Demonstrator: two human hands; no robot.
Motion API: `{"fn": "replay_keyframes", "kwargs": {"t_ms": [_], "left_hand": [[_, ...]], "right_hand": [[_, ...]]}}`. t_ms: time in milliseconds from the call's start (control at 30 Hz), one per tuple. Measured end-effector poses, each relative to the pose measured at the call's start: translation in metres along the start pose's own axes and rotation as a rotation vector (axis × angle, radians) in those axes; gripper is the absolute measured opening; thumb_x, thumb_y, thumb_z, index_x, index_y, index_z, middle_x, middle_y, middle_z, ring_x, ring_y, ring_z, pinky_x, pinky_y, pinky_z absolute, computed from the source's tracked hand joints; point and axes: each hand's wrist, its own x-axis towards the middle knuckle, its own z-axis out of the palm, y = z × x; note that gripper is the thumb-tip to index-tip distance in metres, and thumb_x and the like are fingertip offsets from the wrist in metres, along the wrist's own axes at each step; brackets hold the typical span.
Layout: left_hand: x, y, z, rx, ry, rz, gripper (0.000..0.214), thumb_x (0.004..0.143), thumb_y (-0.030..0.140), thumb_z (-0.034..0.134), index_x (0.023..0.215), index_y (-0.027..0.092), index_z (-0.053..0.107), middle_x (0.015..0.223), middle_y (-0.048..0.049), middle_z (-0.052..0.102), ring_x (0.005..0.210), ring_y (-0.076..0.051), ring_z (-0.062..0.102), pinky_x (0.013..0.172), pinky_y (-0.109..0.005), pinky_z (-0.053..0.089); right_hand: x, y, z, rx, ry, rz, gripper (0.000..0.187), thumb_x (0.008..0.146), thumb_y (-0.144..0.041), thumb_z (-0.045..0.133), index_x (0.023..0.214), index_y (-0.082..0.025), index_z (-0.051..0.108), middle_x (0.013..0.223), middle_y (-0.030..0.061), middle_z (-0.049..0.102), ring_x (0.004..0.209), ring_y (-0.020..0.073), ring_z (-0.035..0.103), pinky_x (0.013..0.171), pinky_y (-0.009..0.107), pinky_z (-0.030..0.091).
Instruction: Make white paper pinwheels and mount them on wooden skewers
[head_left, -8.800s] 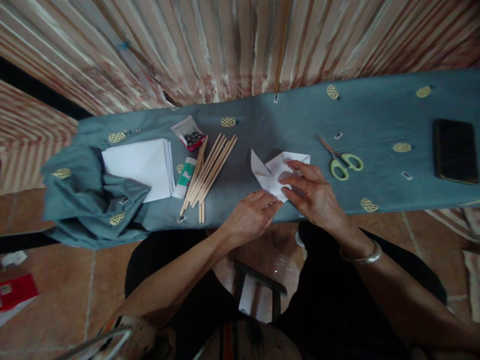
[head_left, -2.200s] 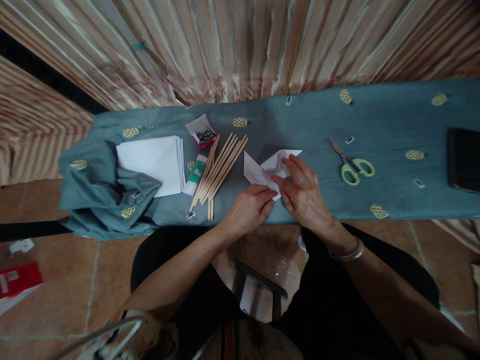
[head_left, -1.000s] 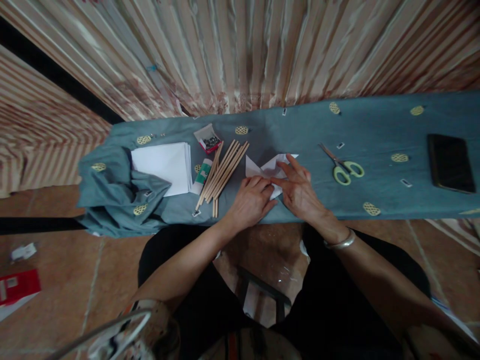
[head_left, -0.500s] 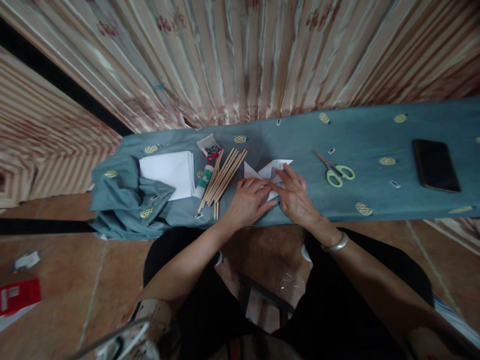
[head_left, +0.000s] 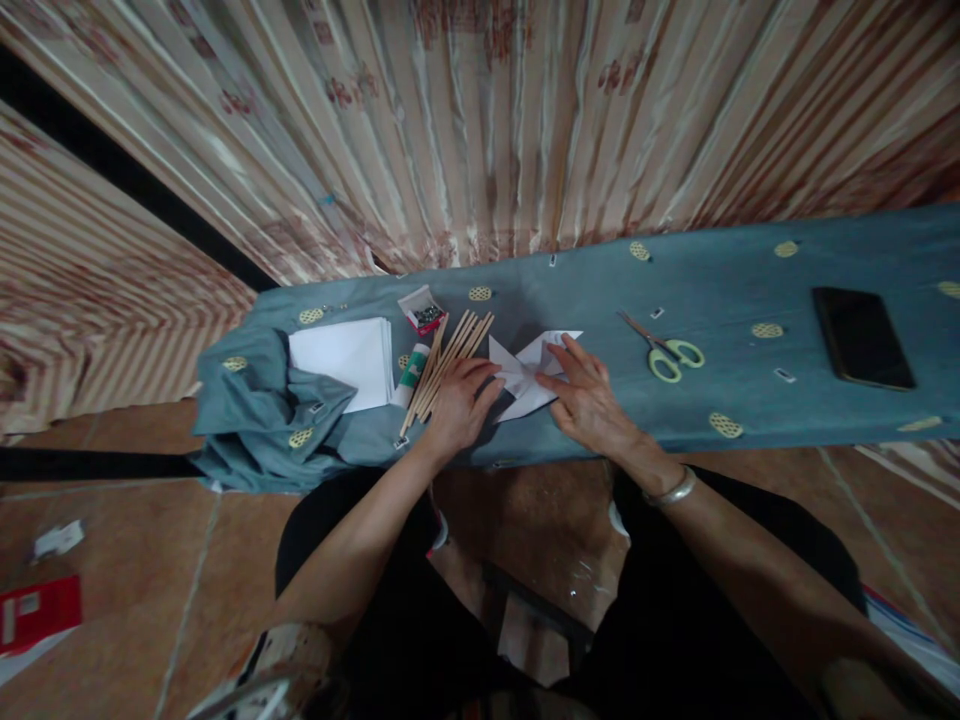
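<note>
A folded white paper shape point(head_left: 529, 368) with pointed flaps lies on the blue-grey cloth point(head_left: 720, 300) in front of me. My right hand point(head_left: 585, 395) rests flat on its right side, fingers stretched out over the fold. My left hand point(head_left: 457, 405) lies just left of the paper, fingers apart, its tips near the paper's left flap and beside the bundle of wooden sticks point(head_left: 442, 372).
A stack of white sheets point(head_left: 345, 352), a glue stick point(head_left: 412, 365) and a small box of pins point(head_left: 424, 310) lie to the left. Green-handled scissors point(head_left: 664, 350) and a dark phone point(head_left: 861, 337) lie to the right. Bunched cloth point(head_left: 262, 420) hangs at the left end; a striped curtain behind.
My left hand has slid left off the paper toward the sticks, uncovering more of the folded shape. My right hand stays pressed on it. The view has tilted up a little.
</note>
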Motion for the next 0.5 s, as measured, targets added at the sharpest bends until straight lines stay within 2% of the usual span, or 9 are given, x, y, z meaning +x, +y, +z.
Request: {"fn": "replay_keyframes", "kwargs": {"t_ms": [133, 233, 367, 500], "left_hand": [[0.000, 0.004, 0.000, -0.002, -0.018, -0.017, 0.033, 0.099, 0.036, 0.046, 0.114, 0.016, 0.069, 0.116, -0.0109, 0.067, 0.112, -0.023, 0.060, 0.101, -0.043, 0.047], [0.000, 0.011, 0.005, 0.019, -0.075, 0.033, 0.033, 0.098, 0.036, 0.048, 0.117, 0.017, 0.067, 0.119, -0.0111, 0.066, 0.114, -0.024, 0.058, 0.103, -0.045, 0.045], [-0.001, 0.020, 0.013, 0.016, -0.198, 0.103, 0.036, 0.099, 0.036, 0.047, 0.123, 0.016, 0.064, 0.125, -0.0111, 0.066, 0.117, -0.024, 0.055, 0.103, -0.044, 0.042], [0.000, 0.025, 0.015, 0.010, -0.235, 0.126, 0.039, 0.100, 0.039, 0.045, 0.127, 0.017, 0.062, 0.130, -0.0109, 0.064, 0.123, -0.024, 0.052, 0.106, -0.046, 0.035]], "right_hand": [[0.001, -0.002, -0.001, 0.009, 0.020, -0.008, 0.043, 0.081, -0.014, 0.048, 0.118, -0.019, 0.071, 0.151, 0.0131, 0.045, 0.149, 0.0341, 0.025, 0.109, 0.058, 0.033], [0.001, -0.004, 0.000, 0.020, 0.039, 0.003, 0.042, 0.081, -0.014, 0.048, 0.116, -0.021, 0.071, 0.151, 0.0121, 0.046, 0.148, 0.0342, 0.027, 0.109, 0.059, 0.033], [0.002, -0.005, 0.000, 0.031, 0.039, 0.029, 0.039, 0.083, -0.015, 0.047, 0.113, -0.018, 0.071, 0.152, 0.0143, 0.045, 0.148, 0.0340, 0.027, 0.110, 0.057, 0.034], [0.003, -0.005, -0.001, 0.020, 0.044, 0.040, 0.037, 0.083, -0.016, 0.048, 0.111, -0.015, 0.071, 0.149, 0.0177, 0.047, 0.147, 0.0342, 0.028, 0.110, 0.056, 0.035]]}}
